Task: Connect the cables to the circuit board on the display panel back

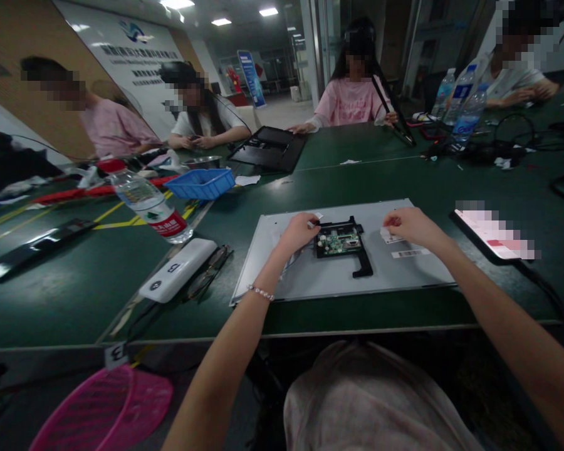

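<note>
A flat grey panel [305,279] lies on the green table in front of me. On its middle rests a green circuit board [339,244] in a black frame [365,263]. My left hand [301,230], with a bead bracelet on the wrist, is at the frame's upper left corner, fingers pinched; a small pale piece shows at the fingertips. Over the panel's right part is my right hand [408,224], fingers closed on a small white piece [391,236], which looks like a label. A barcode sticker [410,253] lies just below it.
Left of the panel are glasses [210,272], a white power bank [178,269], a water bottle [153,207] and a blue basket [202,183]. A lit phone [493,235] with a cable lies at right. Several people sit across the table [357,181]. A pink basket [103,410] stands below.
</note>
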Motion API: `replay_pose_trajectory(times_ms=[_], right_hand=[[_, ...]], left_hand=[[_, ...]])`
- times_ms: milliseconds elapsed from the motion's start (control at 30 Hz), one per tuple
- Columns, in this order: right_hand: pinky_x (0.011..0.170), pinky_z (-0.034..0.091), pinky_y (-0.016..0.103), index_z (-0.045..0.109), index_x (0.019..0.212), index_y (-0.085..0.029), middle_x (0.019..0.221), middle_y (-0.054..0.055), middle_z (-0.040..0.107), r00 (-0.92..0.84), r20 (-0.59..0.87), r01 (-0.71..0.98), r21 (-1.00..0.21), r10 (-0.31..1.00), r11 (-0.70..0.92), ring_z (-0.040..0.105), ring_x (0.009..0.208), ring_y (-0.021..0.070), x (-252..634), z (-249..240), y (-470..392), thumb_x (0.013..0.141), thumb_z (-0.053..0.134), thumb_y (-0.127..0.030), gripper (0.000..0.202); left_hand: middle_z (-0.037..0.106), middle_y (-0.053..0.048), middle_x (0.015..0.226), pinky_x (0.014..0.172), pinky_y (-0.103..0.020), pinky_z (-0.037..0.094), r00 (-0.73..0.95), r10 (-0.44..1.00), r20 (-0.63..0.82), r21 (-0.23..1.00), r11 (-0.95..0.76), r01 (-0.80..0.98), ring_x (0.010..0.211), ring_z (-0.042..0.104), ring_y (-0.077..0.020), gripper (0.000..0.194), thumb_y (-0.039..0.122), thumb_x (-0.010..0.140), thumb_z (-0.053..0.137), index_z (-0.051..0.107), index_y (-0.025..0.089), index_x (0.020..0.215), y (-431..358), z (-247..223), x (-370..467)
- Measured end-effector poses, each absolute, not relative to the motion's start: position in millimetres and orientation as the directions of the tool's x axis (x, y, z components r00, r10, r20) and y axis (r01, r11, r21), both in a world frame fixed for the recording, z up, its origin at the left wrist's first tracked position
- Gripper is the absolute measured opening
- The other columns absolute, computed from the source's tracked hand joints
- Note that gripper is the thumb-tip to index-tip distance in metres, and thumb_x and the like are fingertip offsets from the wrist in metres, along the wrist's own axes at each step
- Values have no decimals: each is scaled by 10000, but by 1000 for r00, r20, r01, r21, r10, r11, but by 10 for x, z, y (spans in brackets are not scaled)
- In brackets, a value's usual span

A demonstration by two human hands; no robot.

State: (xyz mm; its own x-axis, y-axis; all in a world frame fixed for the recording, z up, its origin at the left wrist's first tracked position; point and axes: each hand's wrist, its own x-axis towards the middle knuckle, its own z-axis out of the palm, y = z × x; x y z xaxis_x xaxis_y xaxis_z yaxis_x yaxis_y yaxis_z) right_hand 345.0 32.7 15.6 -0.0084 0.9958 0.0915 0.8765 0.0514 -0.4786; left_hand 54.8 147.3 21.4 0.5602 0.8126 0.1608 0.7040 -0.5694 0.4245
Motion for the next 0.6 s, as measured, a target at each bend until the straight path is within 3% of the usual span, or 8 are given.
replay_pose_trajectory(times_ms=[300,600], right_hand=[[824,483,350,676,1053,-165,1074,100,670,0,182,895,-438,983,81,644,878,207,3419,148,385,849,528,-234,261],[913,422,333,679,1053,-151,1117,113,644,-372,263,873,-227,890,431,586,1025,240,2815,454,938,870,534,-226,245]], left_hand=[[721,-52,948,816,-263,488,515,852,97,613,-459,643,851,655,-175,266,271,774,586,688,144,984,1517,213,495],[728,-37,859,768,-251,502,453,879,146,619,-439,652,755,669,-160,185,241,784,584,705,153,893,1505,180,506]])
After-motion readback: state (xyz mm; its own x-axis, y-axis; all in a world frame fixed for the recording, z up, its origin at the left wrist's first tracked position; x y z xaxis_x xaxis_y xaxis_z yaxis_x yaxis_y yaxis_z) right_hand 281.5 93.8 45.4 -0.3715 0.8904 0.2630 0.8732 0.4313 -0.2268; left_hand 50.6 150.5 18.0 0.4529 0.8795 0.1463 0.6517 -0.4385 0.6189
